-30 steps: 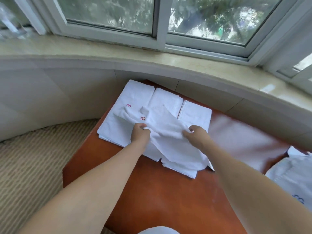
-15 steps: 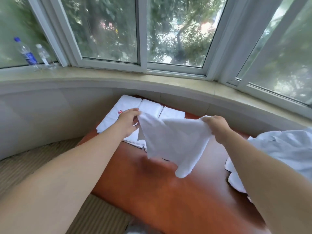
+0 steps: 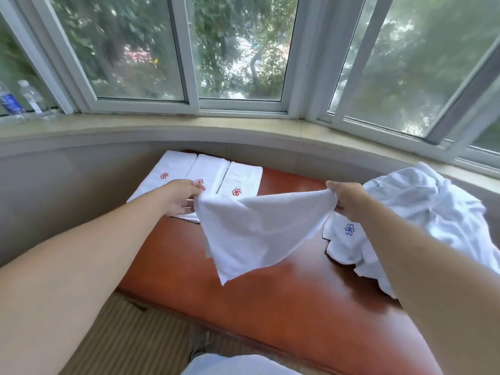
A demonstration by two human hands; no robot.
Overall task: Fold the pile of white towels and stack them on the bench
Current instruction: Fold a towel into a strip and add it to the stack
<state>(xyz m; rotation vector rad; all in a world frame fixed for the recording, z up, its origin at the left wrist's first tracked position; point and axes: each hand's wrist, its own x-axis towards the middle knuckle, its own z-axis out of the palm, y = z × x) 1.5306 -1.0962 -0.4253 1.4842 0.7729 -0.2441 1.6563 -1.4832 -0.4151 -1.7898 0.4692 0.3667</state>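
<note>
My left grip [image 3: 181, 197] pinches one upper corner of a white towel [image 3: 257, 231], and my right grip [image 3: 345, 198] pinches the other, so the cloth hangs stretched between them, above the bench [image 3: 270, 307], its lower corner drooping toward me. Beyond my left hand, three folded towels [image 3: 197, 174] lie side by side at the bench's far end, each with a small red emblem. Under my right arm sits the crumpled pile of towels [image 3: 422, 212]. A curved sill [image 3: 162, 128] and windows [image 3: 238, 50] stand behind; two bottles [image 3: 19, 100] stand at the far left.
</note>
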